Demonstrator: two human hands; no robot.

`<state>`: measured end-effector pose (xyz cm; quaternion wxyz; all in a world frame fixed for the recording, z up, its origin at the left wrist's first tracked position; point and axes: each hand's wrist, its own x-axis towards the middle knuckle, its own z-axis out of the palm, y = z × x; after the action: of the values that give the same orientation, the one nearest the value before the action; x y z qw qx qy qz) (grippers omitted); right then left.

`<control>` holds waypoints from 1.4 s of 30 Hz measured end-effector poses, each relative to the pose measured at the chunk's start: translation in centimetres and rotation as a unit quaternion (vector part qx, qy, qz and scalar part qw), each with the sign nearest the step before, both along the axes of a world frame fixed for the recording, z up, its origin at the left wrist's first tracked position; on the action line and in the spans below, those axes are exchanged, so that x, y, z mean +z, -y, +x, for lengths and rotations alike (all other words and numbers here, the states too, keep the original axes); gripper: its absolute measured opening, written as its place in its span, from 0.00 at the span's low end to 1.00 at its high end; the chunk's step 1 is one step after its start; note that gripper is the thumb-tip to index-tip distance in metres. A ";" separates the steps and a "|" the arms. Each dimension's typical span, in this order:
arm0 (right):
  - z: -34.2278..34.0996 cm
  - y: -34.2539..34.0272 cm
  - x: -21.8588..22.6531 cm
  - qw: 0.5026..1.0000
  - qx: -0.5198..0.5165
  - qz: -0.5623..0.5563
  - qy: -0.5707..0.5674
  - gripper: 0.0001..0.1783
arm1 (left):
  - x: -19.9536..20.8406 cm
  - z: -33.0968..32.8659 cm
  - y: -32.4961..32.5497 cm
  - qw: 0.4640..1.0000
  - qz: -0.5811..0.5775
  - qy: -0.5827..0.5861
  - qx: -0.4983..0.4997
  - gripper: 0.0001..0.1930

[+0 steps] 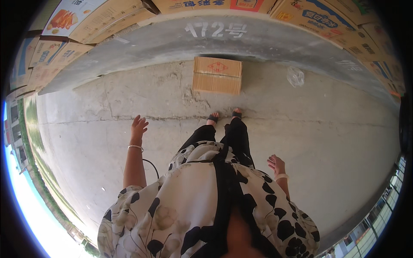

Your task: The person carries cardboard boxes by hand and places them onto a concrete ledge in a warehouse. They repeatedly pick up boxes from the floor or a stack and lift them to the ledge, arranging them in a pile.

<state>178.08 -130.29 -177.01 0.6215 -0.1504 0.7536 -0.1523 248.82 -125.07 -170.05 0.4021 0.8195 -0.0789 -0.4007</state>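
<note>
Both of my hands hang free in the air at my sides, above the concrete floor. My left hand point(139, 127) has its fingers apart and holds nothing; a thin bracelet circles that wrist. Loosely curled fingers show on my right hand point(275, 165), with a light band round the wrist and nothing visible in the grasp. On the floor just ahead of my feet lies a brown cardboard box point(217, 75), its top flaps closed along a seam and a red diamond mark on it. Neither hand touches the box.
Behind the box runs a low grey concrete ledge point(172, 38) with white painted marks. Printed cartons point(99, 26) are stacked on it at the left, and more cartons point(318, 19) at the right. A crumpled clear plastic bag point(295, 76) lies right of the box. A crack crosses the floor.
</note>
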 end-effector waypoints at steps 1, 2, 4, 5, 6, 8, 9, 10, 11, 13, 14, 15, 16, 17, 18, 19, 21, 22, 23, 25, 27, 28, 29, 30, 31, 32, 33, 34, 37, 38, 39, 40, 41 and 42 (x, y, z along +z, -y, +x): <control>0.4 -0.9 0.0 1.000 -0.001 0.005 0.009 0.34 | 0.5 -0.2 1.1 0.999 -0.030 -0.004 -0.016 0.35; 1.0 -1.9 0.0 1.000 -0.006 0.006 0.009 0.34 | 0.8 -0.3 2.1 0.999 -0.030 -0.004 -0.021 0.35; 1.8 -4.2 -0.3 0.998 -0.051 0.017 0.021 0.35 | 1.1 -0.5 3.9 0.998 -0.031 -0.032 -0.053 0.33; 2.0 -5.1 -0.7 0.998 -0.061 0.018 0.019 0.35 | 1.0 -0.6 4.7 0.997 -0.030 -0.035 -0.063 0.33; 2.5 -6.1 -1.3 0.997 -0.075 0.020 0.022 0.31 | 1.0 -0.7 5.3 0.996 -0.042 -0.048 -0.061 0.33; 3.3 -7.5 -2.9 0.995 -0.090 0.011 0.039 0.27 | 1.1 -0.5 7.2 0.994 -0.056 -0.064 -0.069 0.32; 3.3 -8.4 -3.5 0.994 -0.100 0.010 0.036 0.27 | 1.1 -0.2 8.3 0.994 -0.061 -0.072 -0.063 0.32; 4.6 -9.0 -3.7 0.992 -0.116 0.005 0.041 0.27 | 1.4 0.3 9.3 0.993 -0.065 -0.077 -0.056 0.32; 6.7 -8.8 -3.9 0.990 -0.131 -0.001 0.049 0.27 | 1.6 1.3 10.5 0.993 -0.067 -0.074 -0.066 0.32; 9.8 -8.0 -4.0 0.986 -0.154 -0.018 0.053 0.27 | 2.4 3.1 14.4 0.987 -0.106 -0.075 -0.094 0.32; 10.7 -8.1 -4.9 0.981 -0.184 -0.029 0.060 0.27 | 2.4 3.1 16.8 0.985 -0.109 -0.071 -0.113 0.32; 11.6 -8.0 -5.6 0.973 -0.215 -0.044 0.068 0.27 | 2.5 3.2 19.0 0.981 -0.118 -0.073 -0.134 0.32; 12.1 -8.5 -6.1 0.972 -0.225 -0.031 0.068 0.27 | 2.2 3.0 20.4 0.978 -0.121 -0.075 -0.153 0.32; 12.1 -9.9 -6.2 0.969 -0.239 -0.018 0.065 0.27 | 1.9 2.4 21.2 0.973 -0.125 -0.081 -0.177 0.32; 13.0 -12.6 -5.0 0.973 -0.225 -0.003 0.053 0.26 | 1.3 3.2 18.5 0.975 -0.106 -0.076 -0.177 0.32; 14.9 -12.8 -7.3 0.971 -0.231 0.035 0.049 0.25 | -0.2 5.1 19.9 0.976 -0.096 -0.078 -0.177 0.32; 21.6 -9.9 -10.6 0.972 -0.221 0.048 0.061 0.24 | -1.2 11.4 20.5 0.981 -0.083 -0.055 -0.165 0.32; 23.1 -10.8 -11.9 0.970 -0.222 0.049 0.086 0.23 | -1.9 12.6 20.7 0.980 -0.075 -0.054 -0.174 0.32; 24.9 -9.9 -12.6 0.969 -0.223 0.053 0.093 0.22 | -2.6 13.3 22.6 0.976 -0.080 -0.050 -0.198 0.32; 26.5 -9.4 -13.8 0.957 -0.262 0.058 0.109 0.20 | -3.9 11.5 28.3 0.957 -0.104 -0.064 -0.264 0.31; 28.0 -9.7 -14.2 0.948 -0.295 0.072 0.094 0.19 | -3.8 8.6 32.2 0.959 -0.084 -0.065 -0.264 0.27; 28.8 -9.5 -14.7 0.944 -0.308 0.063 0.096 0.19 | -3.3 7.5 34.2 0.949 -0.097 -0.064 -0.293 0.28; 29.7 -9.4 -15.2 0.940 -0.319 0.052 0.111 0.19 | -3.1 6.8 36.2 0.945 -0.102 -0.064 -0.305 0.28; 30.4 -9.3 -15.8 0.935 -0.328 0.044 0.125 0.20 | -3.0 6.2 38.2 0.936 -0.094 -0.049 -0.335 0.28; 31.1 -8.8 -16.0 0.932 -0.338 0.037 0.127 0.20 | -2.9 5.5 40.0 0.927 -0.088 -0.033 -0.364 0.28; 32.0 -8.4 -16.3 0.929 -0.344 0.036 0.129 0.20 | -2.8 4.8 41.3 0.922 -0.092 -0.033 -0.374 0.28; 32.7 -8.3 -16.5 0.927 -0.349 0.037 0.132 0.20 | -2.7 4.1 42.3 0.917 -0.100 -0.037 -0.384 0.28; 33.3 -7.6 -16.3 0.929 -0.348 0.039 0.116 0.20 | -2.4 2.9 43.9 0.910 -0.110 -0.039 -0.398 0.28; 33.1 -5.8 -16.9 0.897 -0.418 0.023 0.143 0.20 | -1.4 -1.3 46.8 0.893 -0.106 -0.140 -0.415 0.25; 32.5 -5.0 -17.1 0.887 -0.444 -0.003 0.125 0.19 | -1.2 -3.2 47.6 0.884 -0.107 -0.146 -0.432 0.23; 32.3 -4.3 -17.2 0.876 -0.469 -0.014 0.110 0.19 | -1.0 -5.1 48.4 0.876 -0.108 -0.144 -0.447 0.23; 31.8 -4.0 -16.9 0.865 -0.489 -0.032 0.110 0.19 | -0.9 -6.9 48.8 0.855 -0.100 -0.170 -0.479 0.23; 31.4 -3.9 -16.3 0.851 -0.511 -0.049 0.109 0.19 | -1.0 -8.9 49.4 0.831 -0.090 -0.197 -0.512 0.22; 31.1 -3.6 -15.8 0.843 -0.524 -0.050 0.111 0.19 | -1.0 -11.1 50.0 0.824 -0.086 -0.195 -0.525 0.22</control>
<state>209.20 -126.74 -192.85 0.5203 0.2544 0.6372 -0.5085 237.75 -175.06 -171.03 0.2073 0.5208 -0.4512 -0.6944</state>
